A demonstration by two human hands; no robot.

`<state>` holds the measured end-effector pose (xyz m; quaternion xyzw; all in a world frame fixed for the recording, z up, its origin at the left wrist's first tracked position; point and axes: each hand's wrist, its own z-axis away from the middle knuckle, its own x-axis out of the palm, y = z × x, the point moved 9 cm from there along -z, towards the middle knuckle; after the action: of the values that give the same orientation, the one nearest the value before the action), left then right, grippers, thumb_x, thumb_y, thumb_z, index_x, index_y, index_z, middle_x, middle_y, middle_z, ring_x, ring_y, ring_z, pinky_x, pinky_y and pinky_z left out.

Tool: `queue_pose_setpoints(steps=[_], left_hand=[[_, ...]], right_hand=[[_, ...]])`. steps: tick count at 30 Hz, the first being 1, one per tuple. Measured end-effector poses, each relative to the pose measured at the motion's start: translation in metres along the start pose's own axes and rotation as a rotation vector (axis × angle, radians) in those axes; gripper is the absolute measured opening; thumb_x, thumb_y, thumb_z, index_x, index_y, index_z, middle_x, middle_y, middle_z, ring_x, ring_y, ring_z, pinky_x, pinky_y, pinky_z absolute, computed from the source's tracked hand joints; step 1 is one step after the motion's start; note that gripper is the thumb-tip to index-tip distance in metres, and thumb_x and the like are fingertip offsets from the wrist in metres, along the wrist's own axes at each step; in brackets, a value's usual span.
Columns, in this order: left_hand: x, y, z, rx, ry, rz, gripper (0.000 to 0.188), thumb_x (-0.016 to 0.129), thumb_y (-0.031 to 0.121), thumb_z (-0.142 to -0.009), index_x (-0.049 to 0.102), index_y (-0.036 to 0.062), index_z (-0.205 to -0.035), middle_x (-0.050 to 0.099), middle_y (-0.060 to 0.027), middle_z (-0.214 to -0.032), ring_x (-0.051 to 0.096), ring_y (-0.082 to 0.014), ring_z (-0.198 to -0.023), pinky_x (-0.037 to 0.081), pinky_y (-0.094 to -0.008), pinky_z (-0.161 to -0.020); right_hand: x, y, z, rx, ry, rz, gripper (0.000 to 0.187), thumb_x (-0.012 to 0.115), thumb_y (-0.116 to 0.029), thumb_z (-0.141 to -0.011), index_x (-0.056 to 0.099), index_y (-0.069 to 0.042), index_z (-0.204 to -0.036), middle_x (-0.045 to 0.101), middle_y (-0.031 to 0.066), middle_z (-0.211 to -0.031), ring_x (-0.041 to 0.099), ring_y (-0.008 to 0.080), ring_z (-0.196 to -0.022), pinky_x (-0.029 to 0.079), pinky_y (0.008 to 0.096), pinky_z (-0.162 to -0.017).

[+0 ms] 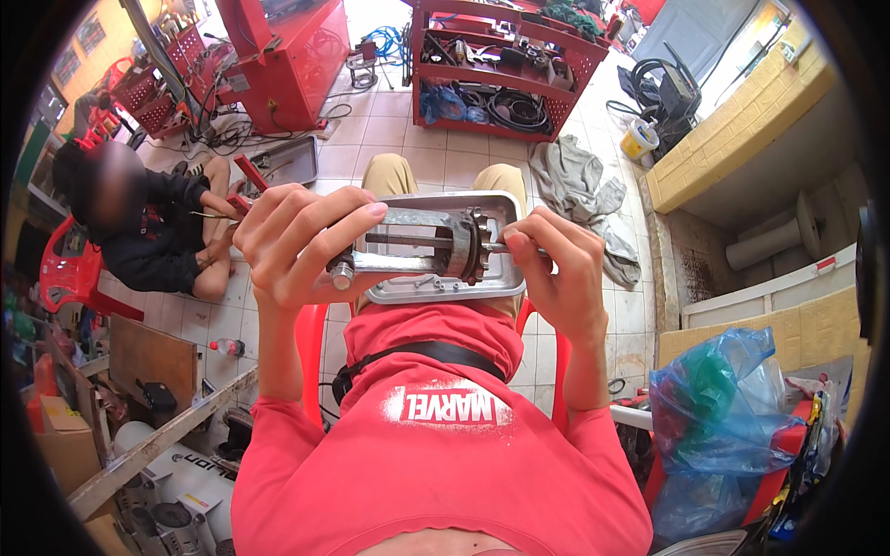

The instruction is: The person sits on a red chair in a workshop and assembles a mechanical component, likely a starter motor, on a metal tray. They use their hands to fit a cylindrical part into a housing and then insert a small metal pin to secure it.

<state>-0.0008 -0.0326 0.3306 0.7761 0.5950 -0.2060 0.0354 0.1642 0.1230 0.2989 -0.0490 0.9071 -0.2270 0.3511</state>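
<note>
Above my lap, my left hand (306, 236) is wrapped round the left end of a metal frame (408, 264) with two flat arms. At the frame's right end sits a toothed sprocket (478, 243), dark and worn. A thin metal rod (408, 240) runs lengthwise between the arms and comes out past the sprocket. My right hand (561, 269) is closed, its thumb and fingers pinching the rod's right end. Beneath lies a shallow metal tray (445, 295) on my thighs, with a few small metal parts in it; my hands and the frame hide some of its inside.
At the left a person (148, 218) sits low, near a red plastic chair (69, 273) and a grey tray (295, 162). A red tool cart (505, 88) stands ahead. Grey cloth (579, 181) lies on the tiles to the right. Blue plastic bags (718, 398) are at my right.
</note>
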Motion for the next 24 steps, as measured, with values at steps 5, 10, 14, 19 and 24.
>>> queue_pose_setpoints(steps=[5, 10, 14, 19, 24], left_hand=[[-0.001, -0.003, 0.000, -0.010, 0.008, -0.017, 0.044, 0.088, 0.038, -0.077, 0.075, 0.0100, -0.109, 0.075, -0.0027, -0.095, 0.067, -0.0174, -0.071, 0.051, -0.0314, -0.064], [-0.003, -0.002, -0.001, -0.005, 0.019, -0.014, 0.044, 0.089, 0.036, -0.076, 0.075, 0.0097, -0.108, 0.075, -0.0031, -0.093, 0.067, -0.0172, -0.070, 0.051, -0.0312, -0.064], [-0.002, -0.004, -0.003, -0.013, 0.011, -0.022, 0.044, 0.089, 0.034, -0.075, 0.075, 0.0093, -0.108, 0.075, -0.0032, -0.093, 0.067, -0.0172, -0.069, 0.051, -0.0312, -0.064], [0.000, -0.002, 0.001, 0.000, 0.022, -0.025, 0.045, 0.090, 0.034, -0.073, 0.075, 0.0091, -0.108, 0.075, -0.0032, -0.094, 0.065, -0.0170, -0.069, 0.050, -0.0308, -0.064], [-0.001, -0.007, 0.002, -0.015, 0.011, -0.032, 0.049, 0.092, 0.035, -0.071, 0.075, 0.0091, -0.108, 0.075, -0.0028, -0.094, 0.064, -0.0170, -0.067, 0.049, -0.0301, -0.062]], right_hand=[[-0.001, -0.003, -0.003, 0.038, 0.031, -0.029, 0.011, 0.079, -0.007, -0.086, 0.069, -0.004, -0.088, 0.062, 0.0044, -0.073, 0.053, 0.0147, -0.054, 0.040, 0.0292, -0.051], [0.001, 0.001, 0.000, 0.018, 0.008, -0.004, 0.014, 0.083, -0.014, -0.084, 0.070, -0.007, -0.087, 0.063, 0.0027, -0.072, 0.054, 0.0174, -0.054, 0.042, 0.0326, -0.051], [-0.001, 0.001, -0.003, 0.113, 0.045, -0.107, 0.012, 0.081, -0.011, -0.086, 0.070, -0.006, -0.087, 0.063, 0.0033, -0.074, 0.055, 0.0172, -0.054, 0.042, 0.0316, -0.051], [0.005, 0.007, 0.001, 0.038, -0.030, -0.044, 0.009, 0.078, -0.003, -0.087, 0.070, -0.002, -0.092, 0.065, 0.0065, -0.077, 0.057, 0.0143, -0.062, 0.044, 0.0294, -0.057], [-0.001, -0.001, -0.005, 0.127, 0.017, -0.121, 0.008, 0.076, -0.004, -0.089, 0.070, -0.001, -0.092, 0.063, 0.0062, -0.076, 0.057, 0.0145, -0.063, 0.044, 0.0294, -0.057]])
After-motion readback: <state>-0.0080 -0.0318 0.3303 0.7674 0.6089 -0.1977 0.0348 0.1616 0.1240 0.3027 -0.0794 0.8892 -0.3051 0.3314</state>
